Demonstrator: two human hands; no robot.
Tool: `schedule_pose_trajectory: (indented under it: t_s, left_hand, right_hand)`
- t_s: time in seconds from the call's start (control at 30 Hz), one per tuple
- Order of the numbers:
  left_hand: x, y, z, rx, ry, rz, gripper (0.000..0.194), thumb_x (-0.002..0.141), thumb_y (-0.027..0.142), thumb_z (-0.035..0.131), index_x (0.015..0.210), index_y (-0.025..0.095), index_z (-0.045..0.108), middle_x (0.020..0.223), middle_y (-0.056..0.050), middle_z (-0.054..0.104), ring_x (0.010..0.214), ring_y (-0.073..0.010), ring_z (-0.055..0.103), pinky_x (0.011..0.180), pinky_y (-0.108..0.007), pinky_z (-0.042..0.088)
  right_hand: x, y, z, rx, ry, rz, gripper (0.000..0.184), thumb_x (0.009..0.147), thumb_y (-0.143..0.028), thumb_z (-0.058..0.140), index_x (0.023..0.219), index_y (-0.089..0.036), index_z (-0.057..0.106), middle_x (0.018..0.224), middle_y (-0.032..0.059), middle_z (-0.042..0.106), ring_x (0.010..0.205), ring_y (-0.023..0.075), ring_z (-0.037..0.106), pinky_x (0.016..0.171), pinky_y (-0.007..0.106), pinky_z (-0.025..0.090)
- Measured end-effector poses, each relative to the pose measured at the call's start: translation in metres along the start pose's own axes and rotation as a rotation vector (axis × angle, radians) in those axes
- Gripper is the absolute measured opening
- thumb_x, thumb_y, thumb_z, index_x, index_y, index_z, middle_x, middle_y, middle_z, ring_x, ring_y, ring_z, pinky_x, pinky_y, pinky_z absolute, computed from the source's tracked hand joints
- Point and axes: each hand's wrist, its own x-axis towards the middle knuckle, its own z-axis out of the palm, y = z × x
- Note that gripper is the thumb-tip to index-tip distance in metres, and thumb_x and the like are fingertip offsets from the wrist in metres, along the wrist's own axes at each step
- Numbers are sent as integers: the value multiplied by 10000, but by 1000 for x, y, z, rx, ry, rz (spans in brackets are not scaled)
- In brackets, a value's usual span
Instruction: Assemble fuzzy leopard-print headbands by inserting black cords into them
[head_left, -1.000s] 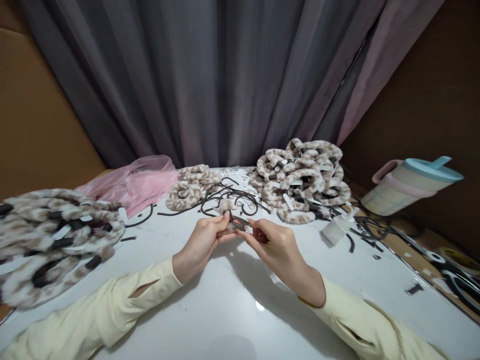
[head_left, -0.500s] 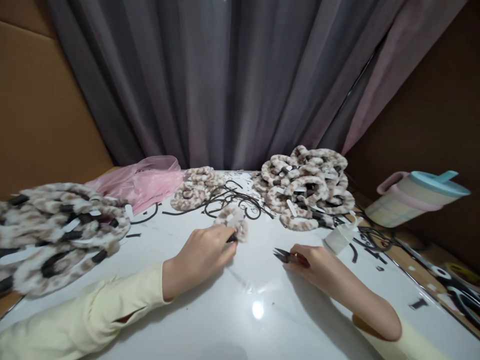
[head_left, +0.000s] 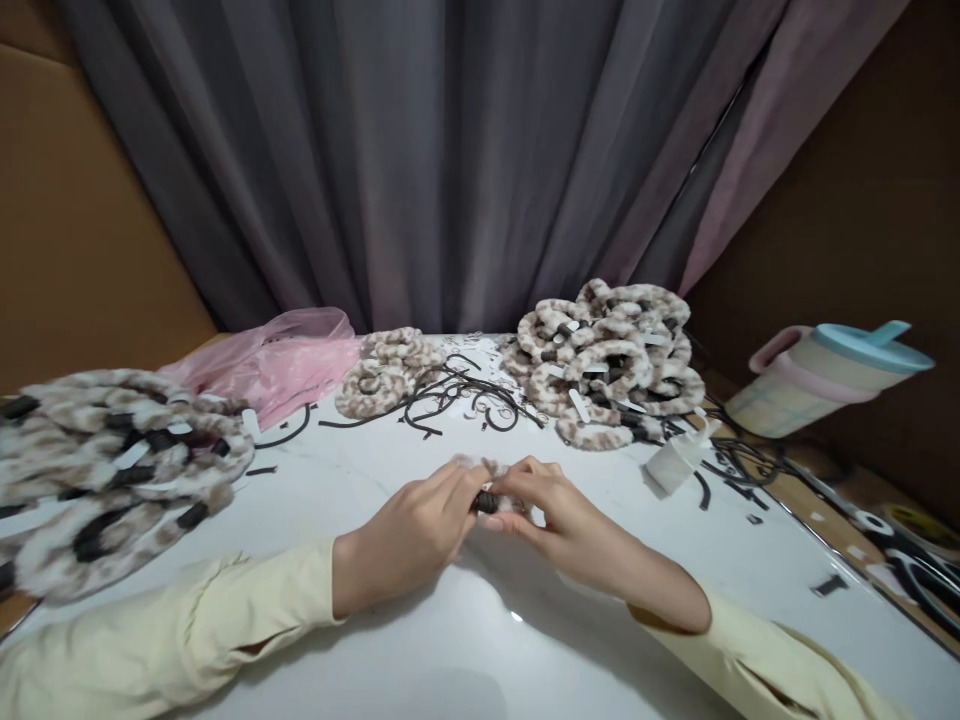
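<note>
Over the white tabletop, a small fluffy ring [head_left: 487, 501] in mottled white and brown, with a dark wrapped section, sits between both hands. My left hand [head_left: 420, 520] has its fingers closed on the ring's left side. From the right, my right hand [head_left: 559, 515] pinches the ring near the dark section, its thumb underneath and fingers above. Much of the ring is covered by the fingers. The small pointed snips that were in my right hand cannot be made out now; the hand may be hiding them.
Fluffy rings with white tags lie in a left pile [head_left: 135, 450], a right pile [head_left: 611, 365] and a smaller middle pile [head_left: 386, 370]. Dark cords [head_left: 450, 400] lie behind my hands. A pink plastic bag [head_left: 277, 355], white bottle [head_left: 671, 465], tumbler [head_left: 810, 380] and scissors [head_left: 874, 525] are around.
My right hand has moved left and up to the fluffy ring and now grips it. My left hand has brought the ring nearer and lower. The snips are out of sight.
</note>
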Motion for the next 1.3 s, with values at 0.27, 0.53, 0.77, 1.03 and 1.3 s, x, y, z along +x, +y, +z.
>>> schedule_pose_trajectory:
  t_s: [0.27, 0.53, 0.77, 1.03, 1.3]
  left_hand:
    - [-2, -13, -1, 72, 194, 214, 233, 877, 94, 417, 1100, 73, 483, 897, -134, 666, 829, -193, 636, 693, -294, 559]
    - [1, -7, 1, 113, 203, 229, 347, 831, 35, 480, 1176, 11, 456, 871, -143, 685, 777, -190, 657, 653, -293, 575]
    - [3, -4, 3, 52, 157, 148, 306, 843, 29, 435, 1146, 37, 479, 818, -116, 691, 706, -175, 660, 594, -280, 567]
    - [7, -1, 1, -222, 125, -79, 182, 836, 94, 454, 788, 111, 628, 594, -28, 637, 506, -103, 566, 502, -188, 468]
    - [11, -3, -1, -457, -41, -385, 208, 689, 35, 489, 503, 119, 527, 431, 63, 406, 424, -40, 313, 408, -164, 258]
  right_hand:
    - [5, 5, -7, 449, -146, 79, 265, 866, -382, 526, 758, -159, 619, 700, 11, 553, 645, 132, 502, 595, 244, 388]
    - [2, 2, 5, 11, 169, -63, 322, 849, -200, 523, 540, -148, 445, 534, -25, 449, 672, 134, 453, 704, 323, 253]
    - [-3, 0, 17, -347, 424, -248, 250, 793, -85, 423, 550, -141, 446, 492, -3, 468, 639, 137, 408, 694, 340, 246]
    - [-6, 3, 22, -813, 517, -520, 283, 786, -1, 377, 650, -93, 608, 588, 68, 520, 690, 190, 408, 681, 353, 292]
    - [-4, 9, 18, -870, 453, -582, 259, 822, -20, 395, 738, -75, 633, 637, 68, 531, 760, 211, 455, 688, 351, 286]
